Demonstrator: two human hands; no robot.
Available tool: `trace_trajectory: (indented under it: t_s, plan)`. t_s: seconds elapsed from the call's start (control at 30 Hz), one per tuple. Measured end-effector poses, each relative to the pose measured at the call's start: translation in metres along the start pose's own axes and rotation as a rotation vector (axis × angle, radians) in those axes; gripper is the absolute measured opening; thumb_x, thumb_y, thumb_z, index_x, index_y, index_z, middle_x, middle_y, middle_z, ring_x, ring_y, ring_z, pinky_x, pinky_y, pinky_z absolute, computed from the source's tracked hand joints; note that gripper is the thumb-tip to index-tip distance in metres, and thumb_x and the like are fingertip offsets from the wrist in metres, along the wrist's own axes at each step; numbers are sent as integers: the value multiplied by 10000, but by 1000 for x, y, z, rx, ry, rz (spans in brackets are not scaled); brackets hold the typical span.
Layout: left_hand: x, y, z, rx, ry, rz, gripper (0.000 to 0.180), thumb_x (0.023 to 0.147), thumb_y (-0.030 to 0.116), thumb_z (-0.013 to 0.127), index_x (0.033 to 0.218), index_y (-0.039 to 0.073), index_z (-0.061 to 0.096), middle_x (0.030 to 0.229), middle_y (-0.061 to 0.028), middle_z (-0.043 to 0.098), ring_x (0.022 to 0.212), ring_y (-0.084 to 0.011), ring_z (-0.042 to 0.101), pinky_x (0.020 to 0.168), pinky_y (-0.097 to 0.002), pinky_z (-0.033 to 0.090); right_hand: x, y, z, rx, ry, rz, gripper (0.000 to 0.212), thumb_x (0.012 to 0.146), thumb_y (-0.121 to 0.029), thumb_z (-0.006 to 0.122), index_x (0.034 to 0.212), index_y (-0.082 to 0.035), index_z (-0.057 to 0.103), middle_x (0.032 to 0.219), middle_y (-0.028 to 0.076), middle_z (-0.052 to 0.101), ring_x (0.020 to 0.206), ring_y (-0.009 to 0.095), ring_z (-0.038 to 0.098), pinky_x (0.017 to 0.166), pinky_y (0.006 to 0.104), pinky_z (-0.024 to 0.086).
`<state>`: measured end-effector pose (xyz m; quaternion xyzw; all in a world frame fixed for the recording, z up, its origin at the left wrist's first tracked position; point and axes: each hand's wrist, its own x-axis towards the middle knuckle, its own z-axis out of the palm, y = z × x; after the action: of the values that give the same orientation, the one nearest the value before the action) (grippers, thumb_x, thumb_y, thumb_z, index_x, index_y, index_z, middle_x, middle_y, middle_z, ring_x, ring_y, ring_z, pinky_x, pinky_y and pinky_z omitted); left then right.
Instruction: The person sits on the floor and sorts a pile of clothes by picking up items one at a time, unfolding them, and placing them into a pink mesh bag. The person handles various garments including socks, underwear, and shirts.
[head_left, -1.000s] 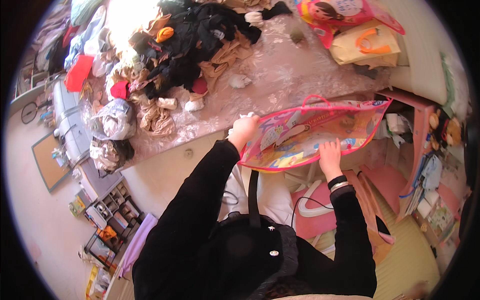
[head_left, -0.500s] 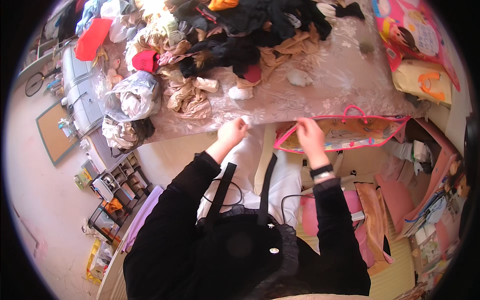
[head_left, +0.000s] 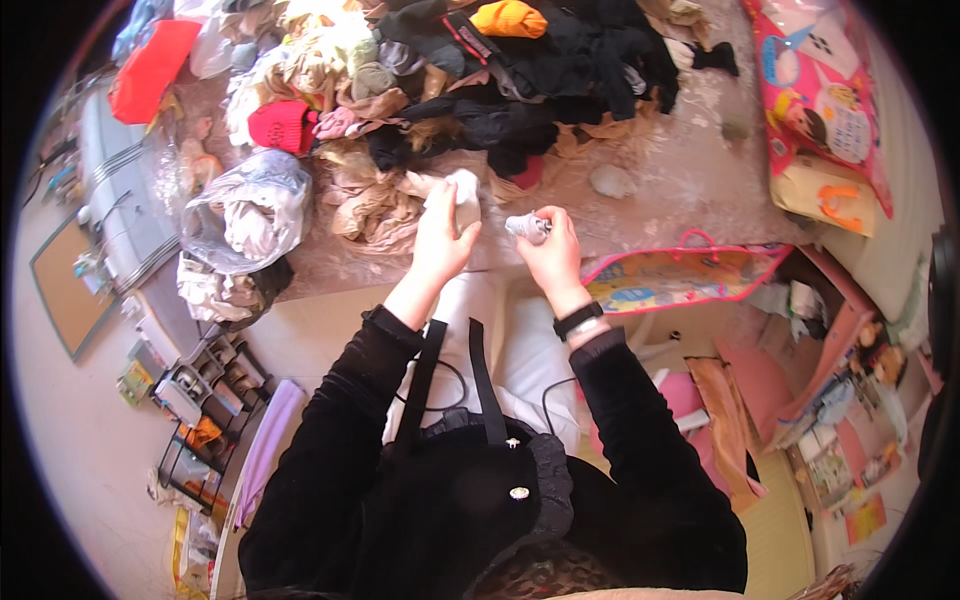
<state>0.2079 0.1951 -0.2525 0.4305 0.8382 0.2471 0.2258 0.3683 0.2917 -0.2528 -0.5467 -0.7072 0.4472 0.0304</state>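
On the near edge of the cloth-covered bed, my left hand (head_left: 443,236) has its fingers and thumb around a white rolled-up sock bundle (head_left: 466,197). A cream roll and a heap of beige stockings (head_left: 372,212) lie just left of it. My right hand (head_left: 556,258) pinches a small grey rolled-up sock (head_left: 527,228) over the bed's edge. Another white bundle (head_left: 612,181) rests on the cover farther right. Beside my right wrist a pink-rimmed picture bag (head_left: 690,278) hangs at the bed's edge, its mouth spread wide.
Dark clothes (head_left: 600,75) pile up along the far side, with an orange roll (head_left: 508,18) and a red knit piece (head_left: 282,128) among them. A clear plastic bag (head_left: 250,210) of white cloth stands at left. A pink printed package (head_left: 820,100) lies at far right.
My right hand has left the bag's rim and moved left, and now holds the grey sock. My left hand has reached forward onto the white bundle.
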Motion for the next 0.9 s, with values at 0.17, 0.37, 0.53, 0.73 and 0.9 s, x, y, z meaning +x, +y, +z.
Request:
trace_trajectory:
  t_s: [0.17,0.37,0.53,0.73,0.9]
  plan:
    - [-11,85,-28,-1076,-546,-561,655,826,196,725,1350,-4,389,1271,-115,500,1025,-152,589,866,-306,492,-37,-58,-73,-111,115,-320,441,679,-69,726,1072,-70,524,1051,139,539,939,334,573,804,384,488]
    - [4,122,-80,-1404,-367,-548,543,801,5,659,1306,0,460,1226,-82,534,1050,-156,569,906,-306,477,-59,-126,-107,343,80,-259,469,701,-36,683,1142,-32,524,1061,137,537,943,288,603,783,345,526]
    - [-1,139,-105,-1395,-249,-298,563,796,-31,656,1319,11,452,1211,-91,548,1054,-159,585,885,-282,505,-61,-152,-119,-48,251,-408,369,719,20,619,1084,-9,568,1021,144,586,882,277,645,761,340,529]
    - [-1,148,-118,-1047,-71,25,554,728,-123,512,1257,36,550,1156,-97,577,1045,-192,577,918,-316,466,-52,-169,-132,118,245,-461,272,710,64,504,951,-10,607,832,109,627,783,237,637,689,307,510]
    - [11,147,-159,-1347,-270,-470,311,760,-101,404,919,-1,652,899,-65,658,816,-140,608,765,-273,494,-55,-174,-146,1173,-438,87,270,687,123,393,806,-37,576,791,22,590,697,118,555,659,211,444]
